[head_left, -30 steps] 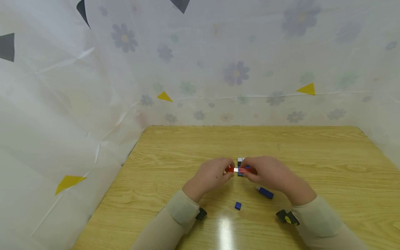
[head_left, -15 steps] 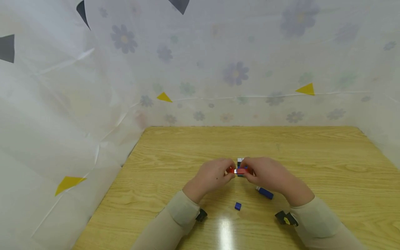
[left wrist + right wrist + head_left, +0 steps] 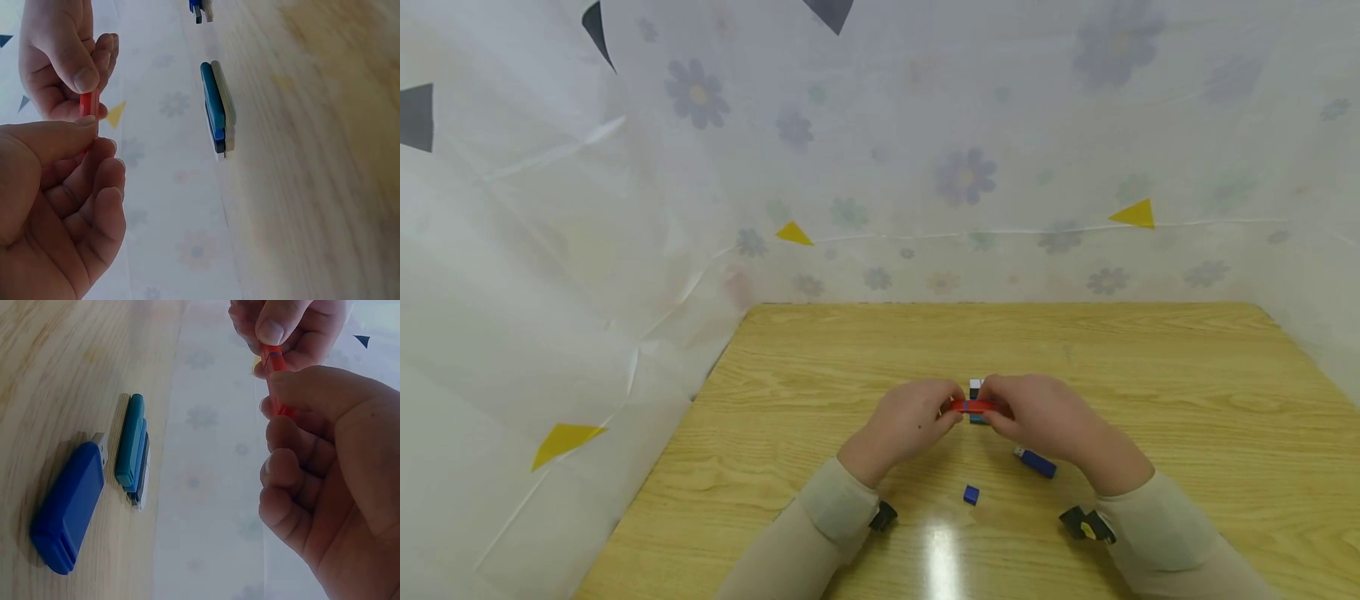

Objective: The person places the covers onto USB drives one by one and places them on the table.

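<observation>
A red USB flash drive (image 3: 974, 407) is held level above the table between both hands. The left hand (image 3: 910, 425) pinches its red cap end between thumb and fingers, while the right hand (image 3: 1048, 417) pinches the body end. Cap and body meet, with no bare metal plug showing between them; a thin blue line crosses the red there. Below the right hand lies an uncapped blue USB flash drive (image 3: 72, 506), its metal plug exposed. A small blue cap (image 3: 972, 495) rests nearer the front. Fingers cover both ends of the red drive.
Behind the hands, a row of flat sticks lies side by side on the wooden table (image 3: 820, 367): a teal one (image 3: 130, 440), then blue, black and white ones. A flowered white sheet (image 3: 880, 150) hangs behind and at the left.
The red cap and body have come together; the metal plug seen between them a second ago has gone from sight. Both hands stay nearly in place, and the blue drive and cap have not moved.
</observation>
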A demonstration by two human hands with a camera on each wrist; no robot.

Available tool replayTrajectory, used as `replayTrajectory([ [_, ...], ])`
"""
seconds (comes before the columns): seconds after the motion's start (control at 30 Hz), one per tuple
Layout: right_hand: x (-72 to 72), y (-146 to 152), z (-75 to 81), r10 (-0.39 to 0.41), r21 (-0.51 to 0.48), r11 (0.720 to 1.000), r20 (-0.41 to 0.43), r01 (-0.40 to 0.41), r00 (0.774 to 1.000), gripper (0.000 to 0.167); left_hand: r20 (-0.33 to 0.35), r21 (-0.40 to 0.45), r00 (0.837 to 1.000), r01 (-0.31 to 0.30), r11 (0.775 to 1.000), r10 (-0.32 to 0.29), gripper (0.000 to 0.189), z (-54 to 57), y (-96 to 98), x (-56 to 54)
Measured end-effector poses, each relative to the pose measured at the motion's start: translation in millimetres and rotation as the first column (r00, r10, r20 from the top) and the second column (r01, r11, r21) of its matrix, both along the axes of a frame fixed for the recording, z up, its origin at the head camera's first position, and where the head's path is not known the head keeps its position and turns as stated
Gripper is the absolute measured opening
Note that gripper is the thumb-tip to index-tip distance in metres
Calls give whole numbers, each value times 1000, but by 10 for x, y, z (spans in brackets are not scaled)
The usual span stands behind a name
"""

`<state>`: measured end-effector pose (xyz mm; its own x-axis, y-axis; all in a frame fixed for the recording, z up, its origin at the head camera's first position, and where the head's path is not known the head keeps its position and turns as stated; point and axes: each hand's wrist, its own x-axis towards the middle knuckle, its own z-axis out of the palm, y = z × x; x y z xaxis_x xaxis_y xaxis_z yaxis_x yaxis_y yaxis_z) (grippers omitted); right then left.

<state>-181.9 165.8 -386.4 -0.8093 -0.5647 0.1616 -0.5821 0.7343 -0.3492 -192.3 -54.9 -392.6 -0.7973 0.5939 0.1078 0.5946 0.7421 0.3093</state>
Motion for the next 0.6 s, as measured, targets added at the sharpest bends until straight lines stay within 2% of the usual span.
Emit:
replayTrajectory([
  [0.3, 2, -30, -2, -7, 18, 1000, 16, 6, 1000, 9, -9, 19, 1000, 28, 999, -28, 13, 6, 12, 2],
  [0.47, -3, -36, -30, -8, 19, 1000, 18, 8, 1000, 9, 8, 12, 1000, 17, 1000, -17, 12, 20, 30, 11],
  [0.6, -11, -21, -38, -9, -16, 1000, 38, 10, 999, 9, 30, 28, 1000, 4, 1000, -5, 11, 31, 37, 18],
])
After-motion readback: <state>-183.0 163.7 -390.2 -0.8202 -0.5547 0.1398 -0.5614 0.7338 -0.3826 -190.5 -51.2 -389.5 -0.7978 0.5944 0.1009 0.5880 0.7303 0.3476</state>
